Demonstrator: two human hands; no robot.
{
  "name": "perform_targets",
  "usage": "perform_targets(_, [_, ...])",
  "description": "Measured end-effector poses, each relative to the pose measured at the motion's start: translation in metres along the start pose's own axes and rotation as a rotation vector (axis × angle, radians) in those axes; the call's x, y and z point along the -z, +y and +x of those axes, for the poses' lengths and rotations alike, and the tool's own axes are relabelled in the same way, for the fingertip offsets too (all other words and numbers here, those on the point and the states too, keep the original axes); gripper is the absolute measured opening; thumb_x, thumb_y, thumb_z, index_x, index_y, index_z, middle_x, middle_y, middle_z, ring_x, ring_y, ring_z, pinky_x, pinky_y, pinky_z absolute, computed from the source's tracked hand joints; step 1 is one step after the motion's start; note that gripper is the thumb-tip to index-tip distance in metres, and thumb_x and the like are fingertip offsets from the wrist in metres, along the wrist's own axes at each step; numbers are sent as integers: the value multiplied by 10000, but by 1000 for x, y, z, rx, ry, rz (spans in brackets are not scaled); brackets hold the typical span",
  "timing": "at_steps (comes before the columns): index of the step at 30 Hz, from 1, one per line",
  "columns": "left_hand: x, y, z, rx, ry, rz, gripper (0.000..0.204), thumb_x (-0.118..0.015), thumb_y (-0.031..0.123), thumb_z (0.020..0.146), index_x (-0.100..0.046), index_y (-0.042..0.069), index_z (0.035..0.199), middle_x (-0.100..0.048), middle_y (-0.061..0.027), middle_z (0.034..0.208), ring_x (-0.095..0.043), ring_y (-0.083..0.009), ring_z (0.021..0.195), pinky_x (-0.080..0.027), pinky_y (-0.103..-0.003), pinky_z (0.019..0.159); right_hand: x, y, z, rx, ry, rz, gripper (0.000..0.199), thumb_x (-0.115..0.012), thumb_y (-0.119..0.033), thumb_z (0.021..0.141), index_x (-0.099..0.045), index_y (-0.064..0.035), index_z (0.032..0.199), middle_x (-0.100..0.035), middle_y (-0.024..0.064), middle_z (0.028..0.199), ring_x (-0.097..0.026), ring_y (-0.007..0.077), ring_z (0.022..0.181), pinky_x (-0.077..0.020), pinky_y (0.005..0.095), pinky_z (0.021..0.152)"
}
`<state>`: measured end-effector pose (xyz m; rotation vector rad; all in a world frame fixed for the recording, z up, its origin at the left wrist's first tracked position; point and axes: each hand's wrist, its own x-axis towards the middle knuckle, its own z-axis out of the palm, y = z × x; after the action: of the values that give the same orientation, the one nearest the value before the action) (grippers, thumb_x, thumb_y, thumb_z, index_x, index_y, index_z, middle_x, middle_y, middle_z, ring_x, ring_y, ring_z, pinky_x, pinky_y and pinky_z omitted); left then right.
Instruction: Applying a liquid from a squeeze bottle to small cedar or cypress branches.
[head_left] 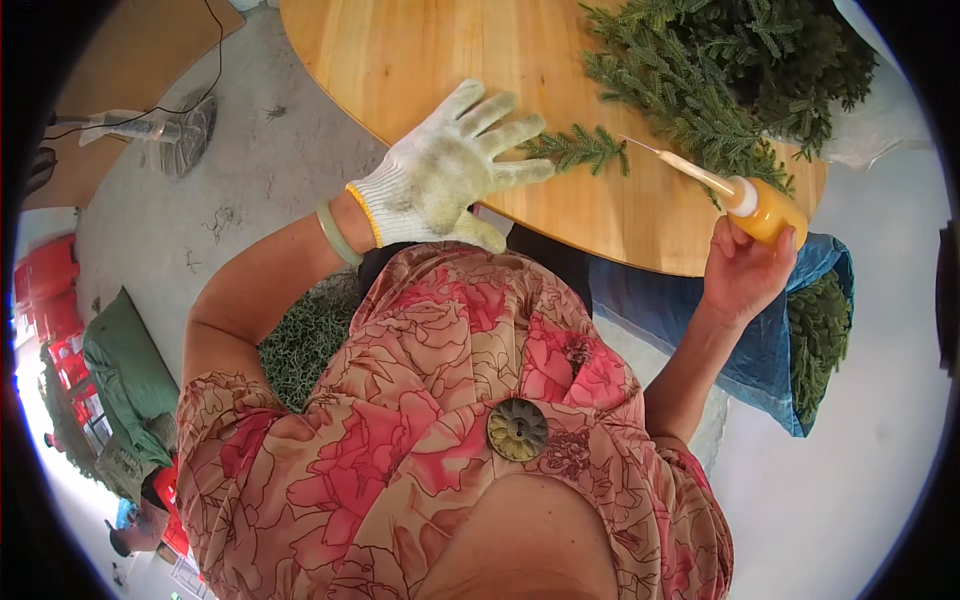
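My left hand (pixel 440 170) wears a whitish knitted work glove with a yellow cuff edge, soiled across its middle. Its fingers are spread, and nothing shows in its grip. Beside its fingertips, a small green artificial fir sprig (pixel 580 150) lies on the wooden table (pixel 440 50); the sprig's near end is hidden by the fingers. In my bare right hand (pixel 745 270) is a yellow glue bottle (pixel 768 212) with a white collar and a long pale nozzle. The nozzle ends in a thin needle, which points left toward the sprig's tip without touching it.
A heap of green fir branches (pixel 740 60) covers the table's far right. Below the right edge, a blue bag (pixel 740 350) holds more greenery (pixel 818 345). Greenery (pixel 310 340) also sits by my left elbow. A plastic-wrapped stand base (pixel 185 135) rests on the floor at left.
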<state>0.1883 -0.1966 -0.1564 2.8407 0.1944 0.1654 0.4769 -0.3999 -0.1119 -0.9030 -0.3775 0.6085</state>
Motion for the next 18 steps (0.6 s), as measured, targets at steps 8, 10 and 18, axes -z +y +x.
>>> perform_targets(8, [4, -2, 1, 15, -85, -88, 928, -577, 802, 738, -433, 300, 1505, -260, -63, 1642, -154, -309, 1516, 8, -507, 1259, -13, 16, 5, -18, 19, -113, 262, -634, -220, 955, -615, -31, 1136, -669, 70, 969, -518, 105, 680, -396, 240, 589])
perform_targets(10, [3, -3, 0, 9, -60, 0, 935, -582, 802, 731, -430, 302, 1507, -261, -60, 1641, -153, -304, 1518, 9, -504, 1259, -14, 21, 8, 9, 1, -175, 239, -645, -200, 946, -619, -32, 1114, -661, 57, 927, -513, 100, 656, -390, 238, 569])
perform_targets(18, [6, 2, 0, 52, -89, 5, 946, -545, 819, 714, -431, 317, 1509, -250, -53, 1647, -134, -290, 1525, 12, -496, 1264, -29, 32, 10, 55, 26, -317, 186, -717, -84, 878, -621, -40, 1030, -605, -2, 799, -447, 67, 567, -346, 222, 512])
